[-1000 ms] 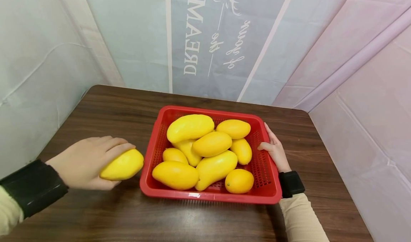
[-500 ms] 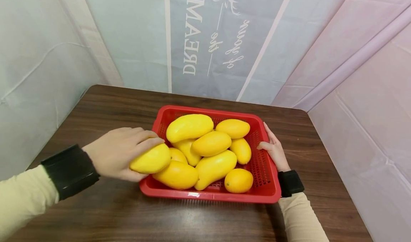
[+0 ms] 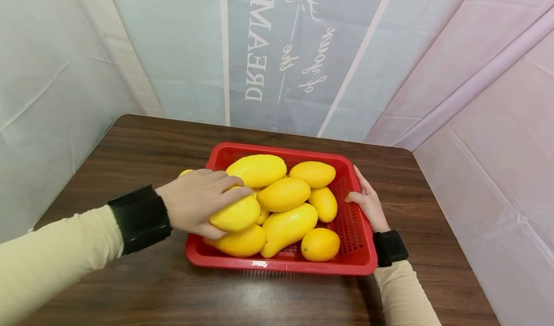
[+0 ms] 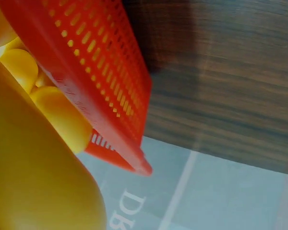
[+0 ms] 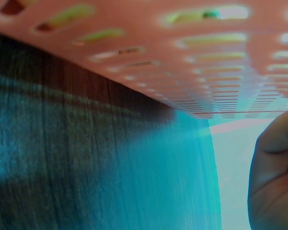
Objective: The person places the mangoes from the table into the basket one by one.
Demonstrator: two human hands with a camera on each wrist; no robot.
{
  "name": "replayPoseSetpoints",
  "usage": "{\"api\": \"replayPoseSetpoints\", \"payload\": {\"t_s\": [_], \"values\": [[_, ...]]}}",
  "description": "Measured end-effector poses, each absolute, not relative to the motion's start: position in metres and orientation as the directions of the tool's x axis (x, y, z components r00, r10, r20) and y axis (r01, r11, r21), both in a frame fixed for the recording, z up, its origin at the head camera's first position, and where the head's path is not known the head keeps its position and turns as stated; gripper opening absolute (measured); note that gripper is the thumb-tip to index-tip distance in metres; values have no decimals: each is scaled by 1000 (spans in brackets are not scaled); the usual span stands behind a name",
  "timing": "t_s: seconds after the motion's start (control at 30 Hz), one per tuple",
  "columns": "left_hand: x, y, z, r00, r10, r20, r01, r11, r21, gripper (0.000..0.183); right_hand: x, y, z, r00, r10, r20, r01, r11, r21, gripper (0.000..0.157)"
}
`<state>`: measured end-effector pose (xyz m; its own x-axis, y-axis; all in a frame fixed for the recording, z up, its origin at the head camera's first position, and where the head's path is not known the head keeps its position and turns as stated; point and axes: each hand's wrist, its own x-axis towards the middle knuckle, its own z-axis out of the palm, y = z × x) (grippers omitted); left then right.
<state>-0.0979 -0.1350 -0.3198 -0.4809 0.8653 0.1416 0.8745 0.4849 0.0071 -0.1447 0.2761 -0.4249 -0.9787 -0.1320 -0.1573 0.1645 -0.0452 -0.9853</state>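
My left hand (image 3: 201, 198) grips a yellow mango (image 3: 237, 215) from above, over the left side of the red basket (image 3: 281, 267). Fingers lie across its top and the thumb along its near side. In the left wrist view the held mango (image 4: 38, 163) looms large beside the basket wall (image 4: 98, 62). Several more mangoes fill the basket, among them a long one (image 3: 291, 227) in the middle; the hand hides some at the left. At the right rim my right hand (image 3: 370, 203) holds the basket, thumb over the inside edge and fingers outside.
A dark wood table (image 3: 143, 148) lies under the basket. Behind it hangs a pale cloth (image 3: 190, 66) with mirrored lettering. White sheeting (image 3: 47, 85) closes off the left side, and pinkish panels (image 3: 484, 172) stand on the right.
My left hand has carried the mango rightward from beside the basket, across its left rim, to over the mangoes inside. The right hand and basket have stayed in place.
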Motion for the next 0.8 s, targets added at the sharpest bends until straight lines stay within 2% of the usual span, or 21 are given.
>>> {"api": "replayPoseSetpoints", "payload": {"t_s": [0.3,0.63,0.8], "values": [[-106,-111,-320,-534,845,17,845,533,35,76,-145,277,-426,-978,-137,-155,163,-52,-985,83],[-116,-100,-321,-557,824,-102,818,566,104,101,-145,276,-425,-978,-142,-151,161,-60,-985,83],[-119,-95,-321,-559,818,-133,815,572,94,104,-145,276,-425,-978,-142,-153,162,-58,-985,83]]}}
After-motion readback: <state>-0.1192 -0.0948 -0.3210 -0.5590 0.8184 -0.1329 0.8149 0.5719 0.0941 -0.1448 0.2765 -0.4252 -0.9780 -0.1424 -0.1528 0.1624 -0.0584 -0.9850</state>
